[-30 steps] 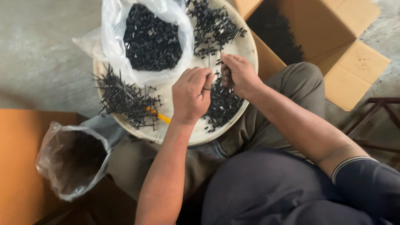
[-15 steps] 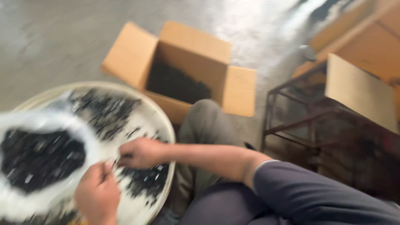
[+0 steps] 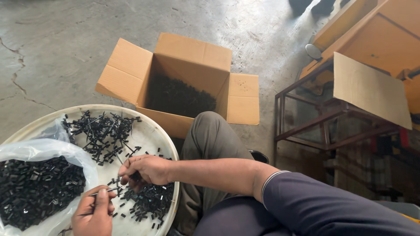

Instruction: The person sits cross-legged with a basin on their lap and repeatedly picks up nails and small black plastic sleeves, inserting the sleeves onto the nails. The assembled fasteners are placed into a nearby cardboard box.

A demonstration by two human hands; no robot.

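A round white tray [image 3: 164, 140] rests on my lap and carries small black plastic parts. My left hand [image 3: 93, 213] at the bottom pinches a thin black sprue strip [image 3: 105, 191] between thumb and fingers. My right hand [image 3: 144, 169] hovers over a heap of small black pieces [image 3: 151, 202] and pinches one piece at its fingertips. A pile of black sprue strips [image 3: 101, 132] lies at the far side of the tray. A clear plastic bag [image 3: 35, 185] full of black pieces sits on the tray's left.
An open cardboard box [image 3: 179, 83] holding black parts stands on the concrete floor beyond my knee. A rusty metal frame [image 3: 315, 126] with a cardboard sheet [image 3: 372, 89] stands at the right, with orange wooden furniture [image 3: 385, 39] behind it.
The camera swung up and to the right, so the tray slid to the lower left and the box and metal frame came into view. Both hands stay over the tray.
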